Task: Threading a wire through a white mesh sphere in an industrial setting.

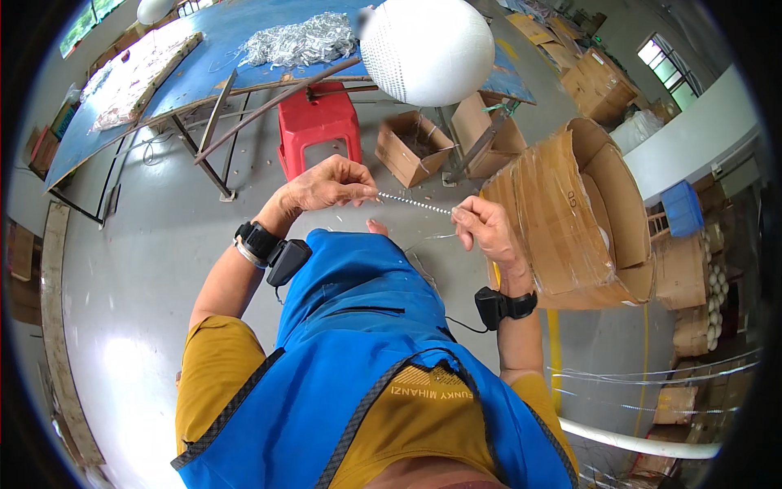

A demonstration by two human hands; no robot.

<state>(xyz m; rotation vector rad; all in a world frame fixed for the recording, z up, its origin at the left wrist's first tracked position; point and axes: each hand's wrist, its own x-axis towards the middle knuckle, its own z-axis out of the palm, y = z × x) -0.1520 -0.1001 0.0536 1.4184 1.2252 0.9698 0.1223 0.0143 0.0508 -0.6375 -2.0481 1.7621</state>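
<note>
A short strand of small silvery-white beads [414, 202] is stretched between my two hands, above the grey floor. My left hand [336, 181] pinches its left end between thumb and fingertips. The strand's other end is pinched by my right hand [486, 226], slightly lower and nearer to me. Thin clear thread trails below, near my right hand. Beyond my hands, a large white ball [448, 53] stands at the table's near edge, with rows of small bead-like dots on its left side. What supports the ball is partly hidden.
A blue-topped table [216, 53] spans the far side, bearing a heap of silvery strands [297, 42]. A red stool [319, 130] stands under its edge. A small open carton [411, 169] sits on the floor, and a big cardboard box [546, 224] stands close by my right hand.
</note>
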